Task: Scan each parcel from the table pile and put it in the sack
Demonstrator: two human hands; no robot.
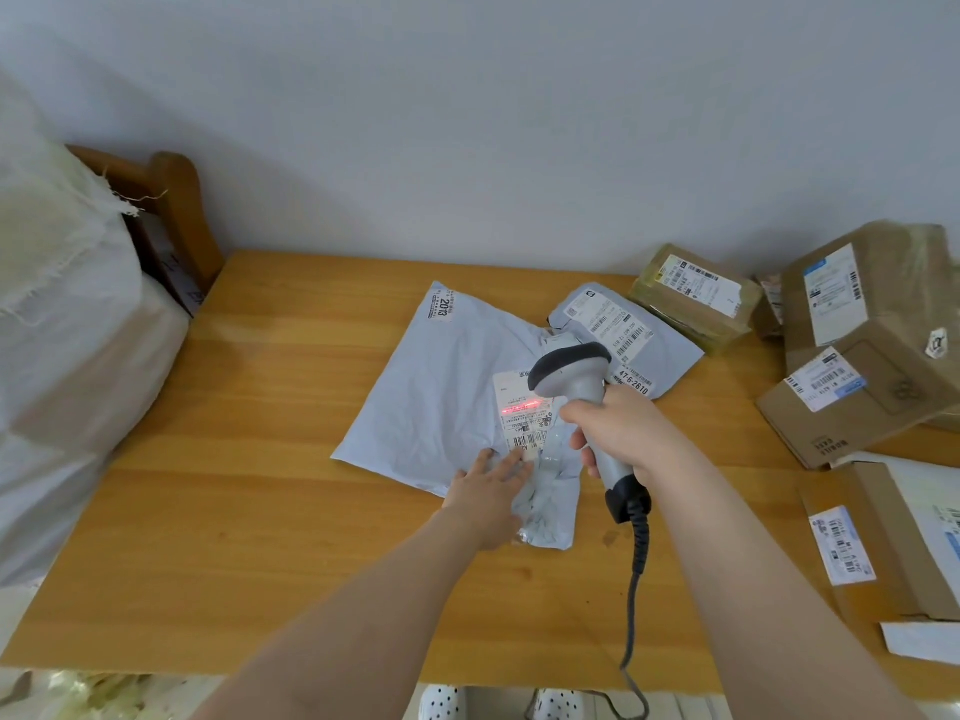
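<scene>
A pale grey mailer bag parcel (447, 387) lies flat in the middle of the wooden table (249, 459). My right hand (618, 428) grips a grey corded barcode scanner (571, 374) just above it, and the scanner's red line falls on the parcel's white label (522, 415). My left hand (488, 485) rests flat on the parcel's near edge with straight fingers touching the label's lower corner. A white woven sack (62, 304) bulges at the far left, beside the table.
A second grey mailer (623, 340) lies behind the scanner. Several taped cardboard boxes (862, 335) are piled along the table's right side, with more at the near right (893, 537). A wooden chair back (176, 215) stands behind the sack.
</scene>
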